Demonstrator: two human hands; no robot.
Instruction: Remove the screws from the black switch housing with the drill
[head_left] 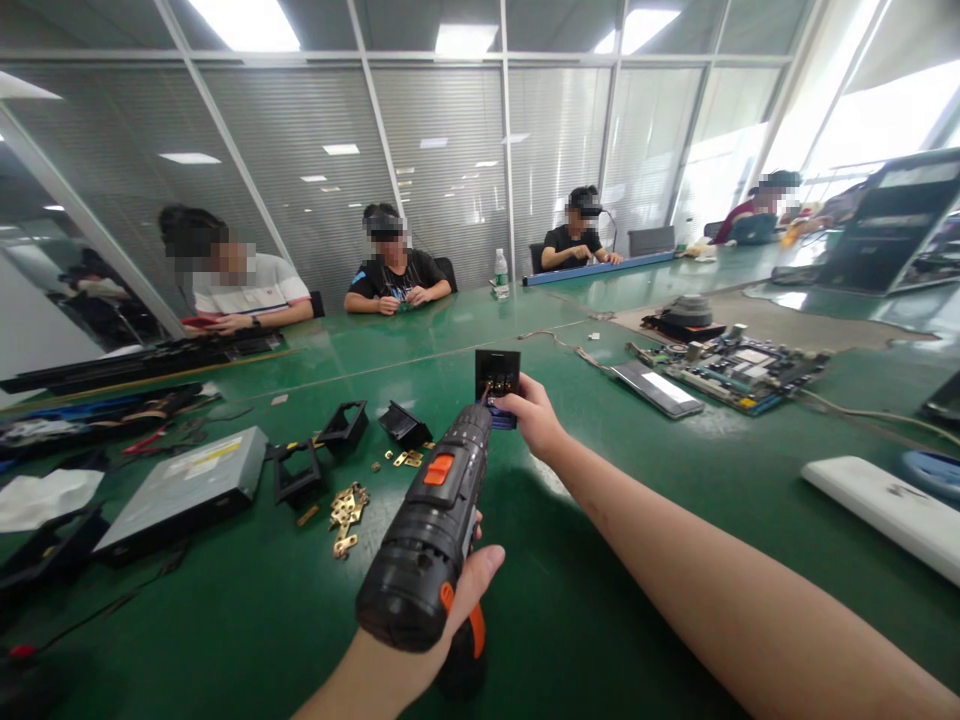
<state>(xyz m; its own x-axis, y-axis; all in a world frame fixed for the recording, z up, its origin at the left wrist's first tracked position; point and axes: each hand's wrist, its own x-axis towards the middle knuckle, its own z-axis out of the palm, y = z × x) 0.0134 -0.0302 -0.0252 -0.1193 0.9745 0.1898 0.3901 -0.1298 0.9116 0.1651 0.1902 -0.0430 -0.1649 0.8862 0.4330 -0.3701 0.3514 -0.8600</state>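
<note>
Green table (570, 650): left hand (463, 600), gripping drill (420, 530); right hand (538, 420), gripping black box (497, 365), brass inside; at left, brass pieces (349, 508), black frames (405, 427), loose.

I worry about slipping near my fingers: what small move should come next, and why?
I would probably ease the thumb of the right hand toward the edge of the black square plastic part it holds: the left hand points the black-and-orange cordless drill at that part, and the thumb sits close to its front end.
</note>
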